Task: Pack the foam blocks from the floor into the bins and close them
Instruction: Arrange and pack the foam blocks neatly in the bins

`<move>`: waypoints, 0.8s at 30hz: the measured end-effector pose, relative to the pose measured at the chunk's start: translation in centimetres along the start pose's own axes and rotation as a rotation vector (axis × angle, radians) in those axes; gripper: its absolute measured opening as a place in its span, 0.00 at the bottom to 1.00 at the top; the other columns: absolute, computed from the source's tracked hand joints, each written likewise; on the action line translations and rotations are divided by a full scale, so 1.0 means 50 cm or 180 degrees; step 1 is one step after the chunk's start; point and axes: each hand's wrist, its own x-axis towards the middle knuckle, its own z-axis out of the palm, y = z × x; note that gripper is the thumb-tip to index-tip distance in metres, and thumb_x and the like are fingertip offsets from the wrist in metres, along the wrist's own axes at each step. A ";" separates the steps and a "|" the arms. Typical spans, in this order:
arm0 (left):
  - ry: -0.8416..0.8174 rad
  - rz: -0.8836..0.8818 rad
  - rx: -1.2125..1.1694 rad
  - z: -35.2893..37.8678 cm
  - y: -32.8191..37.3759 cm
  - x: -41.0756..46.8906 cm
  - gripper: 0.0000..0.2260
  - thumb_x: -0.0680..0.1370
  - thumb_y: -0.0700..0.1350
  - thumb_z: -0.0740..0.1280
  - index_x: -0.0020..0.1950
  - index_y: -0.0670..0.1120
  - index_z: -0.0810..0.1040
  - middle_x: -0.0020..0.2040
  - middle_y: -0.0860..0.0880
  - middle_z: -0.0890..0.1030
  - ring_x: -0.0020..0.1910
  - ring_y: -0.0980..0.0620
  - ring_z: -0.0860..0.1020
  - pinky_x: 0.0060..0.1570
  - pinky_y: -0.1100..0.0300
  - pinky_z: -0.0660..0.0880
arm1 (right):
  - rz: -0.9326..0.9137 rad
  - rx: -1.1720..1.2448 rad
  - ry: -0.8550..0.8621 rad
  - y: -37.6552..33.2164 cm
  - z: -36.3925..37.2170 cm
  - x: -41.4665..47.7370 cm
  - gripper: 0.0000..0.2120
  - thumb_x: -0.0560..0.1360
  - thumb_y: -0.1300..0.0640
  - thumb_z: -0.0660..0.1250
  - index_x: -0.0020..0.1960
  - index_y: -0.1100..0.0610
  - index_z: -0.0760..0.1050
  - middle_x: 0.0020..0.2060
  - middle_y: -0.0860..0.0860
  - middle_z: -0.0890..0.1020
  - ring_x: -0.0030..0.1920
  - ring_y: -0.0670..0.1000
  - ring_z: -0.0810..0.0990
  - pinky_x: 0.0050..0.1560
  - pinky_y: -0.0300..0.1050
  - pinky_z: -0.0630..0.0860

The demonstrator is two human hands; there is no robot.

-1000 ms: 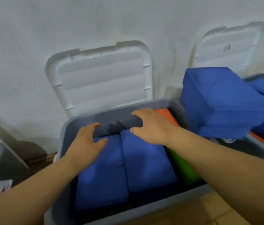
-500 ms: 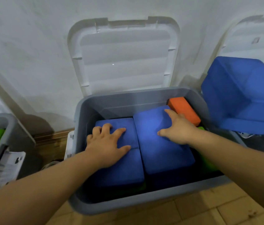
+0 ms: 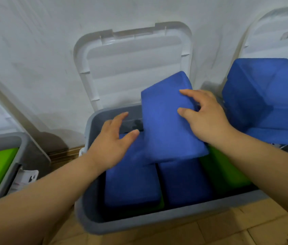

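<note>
A grey bin [image 3: 157, 221] stands open on the floor, its white lid [image 3: 134, 66] leaning back against the wall. Inside lie two blue foam blocks [image 3: 132, 184] side by side and a green block [image 3: 226, 172] at the right. My right hand [image 3: 203, 117] grips the right edge of a third blue block [image 3: 166, 121], tilted up with its far end above the bin's back rim. My left hand [image 3: 111, 144] rests with relaxed fingers on the left blue block, thumb near the tilted block's edge.
Large blue foam blocks [image 3: 267, 99] pile high in a bin at the right, with a second white lid [image 3: 277, 34] behind. At the left another grey bin [image 3: 14, 156] holds green and orange blocks. The floor is tan tile [image 3: 228, 230].
The right-hand blue block, flat in the bin half a second ago, is now lifted and tilted by my right hand. The orange block behind it is now hidden.
</note>
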 end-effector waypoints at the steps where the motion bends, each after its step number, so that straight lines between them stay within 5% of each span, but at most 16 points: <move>1: 0.0196 0.0086 -0.0023 -0.021 0.016 0.004 0.34 0.76 0.66 0.65 0.79 0.61 0.60 0.73 0.51 0.66 0.68 0.53 0.71 0.71 0.54 0.66 | 0.0158 0.0301 0.0010 -0.009 0.018 -0.004 0.22 0.75 0.49 0.72 0.67 0.35 0.74 0.66 0.43 0.70 0.62 0.43 0.74 0.65 0.36 0.71; 3: 0.0503 0.0250 0.0218 -0.058 0.042 0.009 0.31 0.77 0.63 0.66 0.79 0.60 0.62 0.73 0.51 0.65 0.70 0.52 0.68 0.72 0.55 0.63 | 0.0362 0.0833 -0.0314 -0.014 0.059 -0.012 0.25 0.70 0.44 0.72 0.67 0.37 0.75 0.66 0.46 0.76 0.62 0.47 0.78 0.66 0.49 0.75; 5: 0.0537 0.0502 0.0865 -0.073 0.047 0.005 0.29 0.77 0.65 0.62 0.77 0.58 0.65 0.73 0.49 0.66 0.72 0.48 0.66 0.72 0.55 0.61 | 0.0509 0.0930 -0.0955 -0.013 0.096 -0.020 0.28 0.72 0.45 0.71 0.71 0.41 0.72 0.65 0.45 0.77 0.64 0.45 0.77 0.67 0.46 0.73; 7: 0.0036 0.0669 0.1594 -0.052 0.029 -0.010 0.35 0.74 0.72 0.52 0.78 0.58 0.65 0.73 0.47 0.68 0.72 0.43 0.66 0.74 0.49 0.62 | 0.0686 0.0573 -0.1231 0.005 0.112 -0.026 0.24 0.79 0.50 0.68 0.74 0.46 0.70 0.61 0.45 0.78 0.61 0.45 0.75 0.62 0.38 0.69; 10: -0.0540 0.0613 0.2349 0.002 -0.012 -0.034 0.38 0.72 0.75 0.39 0.81 0.63 0.55 0.79 0.50 0.60 0.76 0.44 0.59 0.75 0.46 0.58 | 0.0957 -0.0691 -0.1355 0.072 0.119 -0.032 0.23 0.78 0.51 0.69 0.72 0.54 0.71 0.64 0.55 0.79 0.59 0.54 0.77 0.58 0.42 0.72; 13: -0.0518 0.0681 0.2428 0.018 -0.006 -0.035 0.37 0.73 0.74 0.37 0.81 0.64 0.50 0.80 0.52 0.56 0.77 0.45 0.55 0.75 0.45 0.55 | 0.1285 -0.1872 -0.1887 0.137 0.128 -0.053 0.41 0.76 0.43 0.69 0.81 0.54 0.54 0.74 0.65 0.65 0.72 0.62 0.70 0.68 0.46 0.68; 17: -0.0518 0.0684 0.2395 0.020 -0.005 -0.032 0.37 0.73 0.74 0.39 0.81 0.64 0.50 0.80 0.52 0.55 0.78 0.46 0.54 0.75 0.45 0.53 | 0.1509 -0.2156 -0.2106 0.155 0.143 -0.070 0.47 0.78 0.39 0.65 0.82 0.54 0.40 0.77 0.66 0.55 0.75 0.63 0.64 0.72 0.48 0.65; 20: -0.0516 0.0656 0.2330 0.012 -0.011 -0.036 0.36 0.74 0.74 0.40 0.81 0.65 0.50 0.80 0.53 0.55 0.78 0.47 0.53 0.76 0.46 0.53 | 0.1614 -0.2196 -0.1893 0.160 0.152 -0.058 0.48 0.78 0.39 0.66 0.82 0.56 0.40 0.76 0.66 0.58 0.74 0.63 0.66 0.72 0.48 0.66; 24: -0.0392 0.0660 0.2380 0.003 -0.022 -0.036 0.36 0.73 0.75 0.40 0.80 0.65 0.53 0.79 0.53 0.58 0.77 0.47 0.56 0.75 0.47 0.57 | 0.1557 -0.2025 -0.1749 0.171 0.145 -0.037 0.47 0.74 0.39 0.69 0.81 0.58 0.51 0.74 0.59 0.69 0.72 0.60 0.71 0.70 0.48 0.69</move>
